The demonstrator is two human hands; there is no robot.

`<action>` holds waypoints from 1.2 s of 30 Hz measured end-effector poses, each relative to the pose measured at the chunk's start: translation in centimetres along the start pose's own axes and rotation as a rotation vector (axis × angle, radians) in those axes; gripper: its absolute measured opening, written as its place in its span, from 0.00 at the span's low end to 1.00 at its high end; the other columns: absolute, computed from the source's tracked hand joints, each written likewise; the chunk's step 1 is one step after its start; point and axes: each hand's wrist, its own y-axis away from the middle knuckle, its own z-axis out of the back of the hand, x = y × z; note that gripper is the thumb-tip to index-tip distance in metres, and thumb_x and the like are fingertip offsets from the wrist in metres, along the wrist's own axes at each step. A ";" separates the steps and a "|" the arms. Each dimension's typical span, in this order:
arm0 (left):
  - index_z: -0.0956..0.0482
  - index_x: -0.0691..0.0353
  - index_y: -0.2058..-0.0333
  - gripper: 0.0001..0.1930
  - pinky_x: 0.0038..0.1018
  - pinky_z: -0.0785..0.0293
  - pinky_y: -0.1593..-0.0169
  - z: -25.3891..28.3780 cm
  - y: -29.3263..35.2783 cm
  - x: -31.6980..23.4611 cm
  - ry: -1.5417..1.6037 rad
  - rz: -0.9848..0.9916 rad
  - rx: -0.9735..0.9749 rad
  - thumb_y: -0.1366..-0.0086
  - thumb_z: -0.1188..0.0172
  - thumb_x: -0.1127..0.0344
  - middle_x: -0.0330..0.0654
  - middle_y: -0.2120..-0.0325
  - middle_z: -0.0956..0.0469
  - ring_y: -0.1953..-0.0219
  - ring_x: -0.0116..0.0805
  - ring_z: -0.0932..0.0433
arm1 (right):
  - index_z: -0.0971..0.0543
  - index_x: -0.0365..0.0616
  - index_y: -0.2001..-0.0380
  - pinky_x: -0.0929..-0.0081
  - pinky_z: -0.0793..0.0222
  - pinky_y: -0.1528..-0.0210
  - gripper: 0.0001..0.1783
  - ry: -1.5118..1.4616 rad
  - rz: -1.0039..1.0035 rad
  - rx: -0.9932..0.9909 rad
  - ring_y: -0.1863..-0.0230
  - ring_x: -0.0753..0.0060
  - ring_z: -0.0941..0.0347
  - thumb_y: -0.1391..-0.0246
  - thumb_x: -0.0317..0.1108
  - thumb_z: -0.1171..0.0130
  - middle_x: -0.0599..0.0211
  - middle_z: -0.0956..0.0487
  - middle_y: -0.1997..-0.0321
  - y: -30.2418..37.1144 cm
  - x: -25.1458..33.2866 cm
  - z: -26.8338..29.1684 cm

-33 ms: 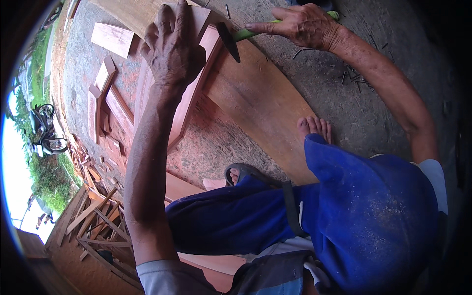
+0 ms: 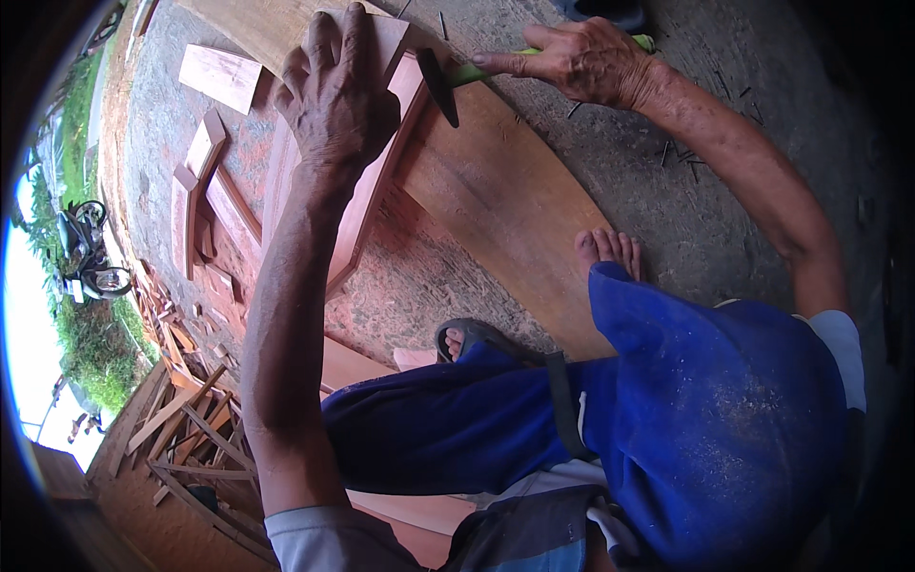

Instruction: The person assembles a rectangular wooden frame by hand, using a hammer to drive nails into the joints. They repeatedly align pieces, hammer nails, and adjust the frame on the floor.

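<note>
My right hand (image 2: 596, 67) grips the green handle of a hammer (image 2: 438, 88), its index finger stretched along the handle. The dark hammer head is close beside the edge of the reddish wooden frame (image 2: 355, 224); whether it touches cannot be told. My left hand (image 2: 338, 100) holds down a short wooden piece (image 2: 389, 40) at the far end of that frame, its fingers reaching over the piece. Beneath the frame's far part, a long brown plank (image 2: 496, 195) lies across the ground, with my bare foot (image 2: 610, 250) at its right edge.
Loose nails (image 2: 681, 157) lie on the concrete at right. Cut wood pieces (image 2: 219, 76) and an angled wooden assembly (image 2: 195, 181) are at left. A scrap-wood pile (image 2: 205, 429) sits at lower left; a motorcycle (image 2: 88, 253) stands beyond. My other foot wears a dark sandal (image 2: 486, 336).
My right hand and the hammer have moved slightly nearer to me, and the hammer head has shifted a little left. My left hand stays almost still on the wood.
</note>
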 end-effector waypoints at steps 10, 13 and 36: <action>0.33 0.37 0.32 0.40 0.67 0.40 0.37 -0.2 -1.7 -0.5 0.098 0.028 -0.014 0.44 0.31 0.51 0.54 0.28 0.41 0.30 0.66 0.40 | 0.24 0.56 0.32 0.55 0.18 0.57 0.33 -0.735 -0.531 0.223 0.61 0.50 0.18 0.42 0.27 0.44 0.53 0.26 0.60 5.7 12.2 2.2; 0.29 0.44 0.37 0.33 0.66 0.43 0.35 -1.0 -2.7 -1.6 0.116 0.127 -0.009 0.36 0.34 0.39 0.56 0.30 0.40 0.28 0.64 0.41 | 0.21 0.48 0.37 0.55 0.21 0.49 0.29 -0.726 -0.522 0.119 0.50 0.50 0.20 0.44 0.29 0.41 0.53 0.24 0.51 6.8 14.6 0.5; 0.21 0.52 0.50 0.20 0.46 0.24 0.43 -0.2 -6.7 4.9 0.492 -0.044 0.085 0.42 0.37 0.75 0.45 0.45 0.22 0.42 0.59 0.24 | 0.16 0.45 0.53 0.56 0.26 0.50 0.13 -0.403 -1.053 0.098 0.52 0.46 0.22 0.42 0.30 0.33 0.54 0.20 0.57 24.1 -1.0 1.6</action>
